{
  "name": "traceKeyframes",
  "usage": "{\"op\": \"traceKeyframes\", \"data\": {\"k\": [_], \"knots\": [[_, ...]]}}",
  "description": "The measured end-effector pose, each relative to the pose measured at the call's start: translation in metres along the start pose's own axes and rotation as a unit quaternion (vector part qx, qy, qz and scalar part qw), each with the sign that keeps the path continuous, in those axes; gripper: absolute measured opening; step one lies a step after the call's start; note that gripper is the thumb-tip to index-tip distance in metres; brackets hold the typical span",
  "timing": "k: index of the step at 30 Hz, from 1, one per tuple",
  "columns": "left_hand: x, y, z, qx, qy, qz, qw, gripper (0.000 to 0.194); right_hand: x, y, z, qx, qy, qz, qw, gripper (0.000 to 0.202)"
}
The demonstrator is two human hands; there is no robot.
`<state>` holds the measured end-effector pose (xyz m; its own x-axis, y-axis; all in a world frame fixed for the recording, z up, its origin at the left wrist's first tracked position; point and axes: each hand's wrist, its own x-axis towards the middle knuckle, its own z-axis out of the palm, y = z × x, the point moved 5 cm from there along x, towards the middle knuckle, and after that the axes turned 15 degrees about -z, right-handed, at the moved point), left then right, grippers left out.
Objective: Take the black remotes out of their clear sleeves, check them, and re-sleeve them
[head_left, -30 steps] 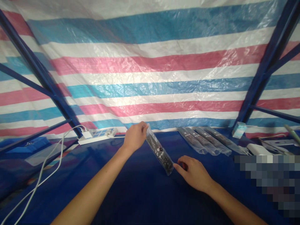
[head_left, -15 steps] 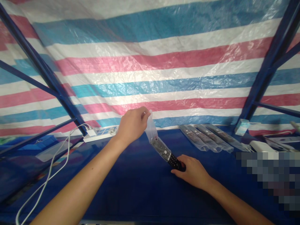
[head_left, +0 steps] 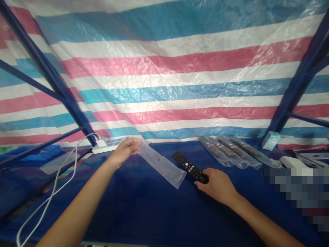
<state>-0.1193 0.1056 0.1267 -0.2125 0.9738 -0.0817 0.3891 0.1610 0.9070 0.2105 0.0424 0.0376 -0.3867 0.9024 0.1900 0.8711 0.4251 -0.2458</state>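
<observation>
My right hand [head_left: 218, 185] grips the lower end of a black remote control [head_left: 189, 166], which is bare and points up and to the left over the blue table. Pinched in my left hand [head_left: 128, 150] is one end of a clear plastic bag [head_left: 161, 162]. The bag stretches down to the right, looks flat, and its far end lies close beside the remote. To the right, several remotes in clear bags [head_left: 228, 151] lie side by side near the back of the table.
A white power strip [head_left: 105, 148] with a plugged-in white cable [head_left: 55, 181] sits at the back left. Blue trays [head_left: 43, 152] are further left. A small light-blue box [head_left: 271, 141] stands back right, near a blue frame post [head_left: 295, 82]. Striped sheeting [head_left: 164, 89] hangs behind.
The remote was partly inside the bag and is now out of it. My left hand has moved left and down with the bag; my right hand keeps the remote, shifted slightly right.
</observation>
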Motion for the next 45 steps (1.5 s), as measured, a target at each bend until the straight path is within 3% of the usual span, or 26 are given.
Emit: {"op": "traceKeyframes", "data": {"k": [4,8,12,18,22,25,28,31,45], "knots": [[0.016,-0.050,0.051,0.047,-0.123,-0.007,0.991,0.049,0.007,-0.010,0.002,-0.012,-0.009,-0.006,1.000,0.029],[0.024,-0.064,0.071,0.096,-0.162,0.048,0.981,0.043,0.019,-0.025,0.003,-0.022,-0.021,-0.012,0.999,0.031],[0.028,-0.070,0.072,0.126,-0.135,0.080,0.980,0.037,0.030,-0.046,0.009,-0.020,-0.032,-0.028,0.999,0.034],[0.023,-0.073,0.067,0.195,-0.043,0.111,0.974,0.033,0.033,-0.062,0.016,-0.017,-0.024,-0.048,0.998,0.043],[0.020,-0.073,0.063,0.242,0.010,0.110,0.964,0.033,0.034,-0.041,0.003,-0.058,0.018,-0.034,0.998,0.050],[0.017,-0.068,0.056,0.265,0.073,0.116,0.954,0.037,0.038,0.000,-0.021,-0.170,0.066,0.056,0.982,0.045],[0.012,-0.062,0.053,0.278,0.113,0.131,0.945,0.041,0.043,0.041,-0.037,-0.213,0.050,0.150,0.964,0.042],[0.008,-0.059,0.056,0.286,0.107,0.141,0.942,0.040,0.047,0.066,-0.038,-0.186,0.015,0.193,0.963,0.042],[0.005,-0.060,0.061,0.279,0.091,0.152,0.944,0.035,0.065,0.073,-0.030,-0.176,0.005,0.202,0.963,0.036]]}}
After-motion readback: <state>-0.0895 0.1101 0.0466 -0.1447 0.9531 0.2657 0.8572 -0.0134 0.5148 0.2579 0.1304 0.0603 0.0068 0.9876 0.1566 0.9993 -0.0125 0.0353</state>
